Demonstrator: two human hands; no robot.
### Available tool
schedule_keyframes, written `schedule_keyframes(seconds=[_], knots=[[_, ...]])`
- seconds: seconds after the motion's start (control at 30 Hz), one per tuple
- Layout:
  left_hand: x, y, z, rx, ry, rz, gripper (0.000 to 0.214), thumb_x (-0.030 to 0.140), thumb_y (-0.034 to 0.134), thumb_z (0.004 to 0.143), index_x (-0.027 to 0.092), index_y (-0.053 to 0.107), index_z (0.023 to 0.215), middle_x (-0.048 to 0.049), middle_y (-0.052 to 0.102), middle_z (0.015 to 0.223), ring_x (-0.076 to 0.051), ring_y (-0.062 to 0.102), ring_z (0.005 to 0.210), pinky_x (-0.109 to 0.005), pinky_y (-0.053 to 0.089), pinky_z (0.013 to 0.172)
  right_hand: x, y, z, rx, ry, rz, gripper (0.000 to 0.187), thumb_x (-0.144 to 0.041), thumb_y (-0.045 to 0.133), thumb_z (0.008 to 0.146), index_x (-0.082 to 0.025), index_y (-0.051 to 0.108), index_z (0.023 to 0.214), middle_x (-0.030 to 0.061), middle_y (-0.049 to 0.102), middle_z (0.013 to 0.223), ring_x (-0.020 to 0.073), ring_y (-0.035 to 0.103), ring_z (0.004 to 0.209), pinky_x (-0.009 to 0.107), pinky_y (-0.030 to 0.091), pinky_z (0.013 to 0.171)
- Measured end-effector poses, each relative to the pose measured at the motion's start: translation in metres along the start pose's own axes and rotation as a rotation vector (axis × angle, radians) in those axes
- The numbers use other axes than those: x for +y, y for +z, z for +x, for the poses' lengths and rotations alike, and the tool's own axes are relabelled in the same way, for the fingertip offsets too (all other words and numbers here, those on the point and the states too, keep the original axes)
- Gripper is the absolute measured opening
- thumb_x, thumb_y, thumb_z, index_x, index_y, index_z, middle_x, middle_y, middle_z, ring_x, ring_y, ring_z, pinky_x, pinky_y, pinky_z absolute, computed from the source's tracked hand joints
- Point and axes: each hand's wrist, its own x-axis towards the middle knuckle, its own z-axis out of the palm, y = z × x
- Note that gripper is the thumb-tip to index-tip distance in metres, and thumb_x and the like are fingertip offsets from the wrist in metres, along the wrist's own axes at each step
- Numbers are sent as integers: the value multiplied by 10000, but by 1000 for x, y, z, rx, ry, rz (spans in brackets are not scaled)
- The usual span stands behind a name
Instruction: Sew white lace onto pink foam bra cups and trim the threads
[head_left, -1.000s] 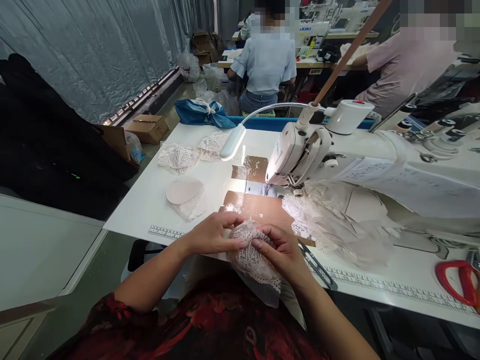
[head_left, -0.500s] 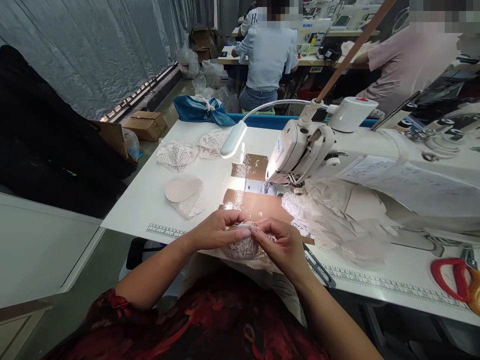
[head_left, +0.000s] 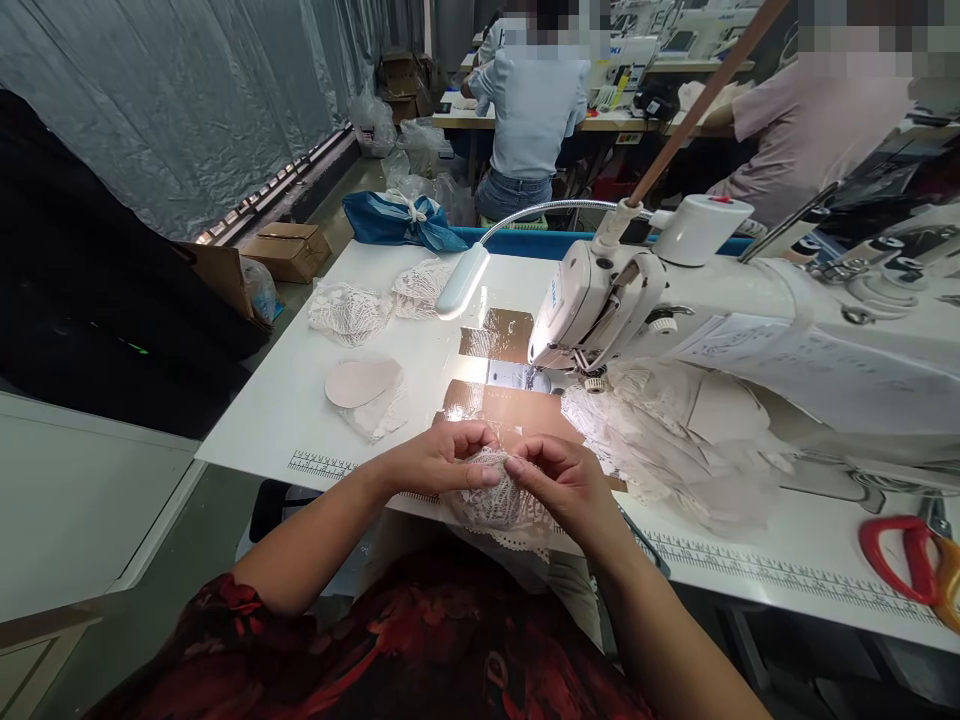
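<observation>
lace [head_left: 496,502] now bunched tighter, white table [head_left: 296,425], sewing machine [head_left: 750,305], plastic-sheeted wall [head_left: 187,90]

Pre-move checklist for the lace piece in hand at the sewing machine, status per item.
1. Grip of left hand on lace piece: ok, pinched.
2. Grip of right hand on it: ok, pinched.
3. Piece at near edge of table, apart from sewing machine head: ok.
4. The lamp lit over the bed: ok.
5. Space beside the head free: not ok, fabric pile crowds its right side.
6. Piece's edges aligned: cannot tell, fingers cover them.
</observation>
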Motion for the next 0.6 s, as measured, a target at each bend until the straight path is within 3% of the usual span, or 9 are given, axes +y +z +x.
schedule_keyframes(seconds=[0.1, 0.23, 0.43, 0.53, 0.6], knots=[[-1, -4, 2, -48, -18, -56, 240, 330, 642, 825, 124, 590, 936, -28, 536, 859, -113, 473, 762, -216, 379, 663, -3, -2, -1, -20, -14, 23, 226, -410, 654, 793, -189, 669, 743, 2, 622, 681, 125, 519, 610, 239, 409, 550], [-4, -1, 6, 28, -45, -77, 277, 363, 644, 824, 87, 646, 831, -21, 537, 715, -91, 441, 647, -209, 336, 582, -3, -4, 1, -41, 6, 77, 221, -398, 669, 782, -185, 655, 722, -3, 603, 667, 118, 504, 607, 238, 394, 550], [-10, 14, 16, 277, -78, -311, 350, 416, 735, 709, 112, 564, 680, 34, 469, 569, -58, 401, 503, -184, 315, 486, 7, -6, 14, -38, 107, 251, 247, -416, 717, 721, -182, 639, 728, -20, 573, 667, 102, 474, 603, 234, 383, 563], [-2, 1, 12, 458, -60, -300, 341, 431, 705, 726, 139, 534, 690, 33, 501, 576, -73, 436, 487, -192, 345, 477, 12, -12, 19, -3, 160, 272, 274, -442, 695, 729, -189, 644, 822, -18, 590, 710, 107, 497, 604, 247, 411, 573], [9, -16, 8, 643, 54, -101, 303, 415, 643, 786, 152, 528, 688, 34, 497, 581, -84, 445, 503, -203, 357, 495, 14, -20, 19, 50, 169, 168, 280, -440, 651, 764, -194, 643, 896, -5, 611, 757, 122, 527, 633, 263, 432, 592]])
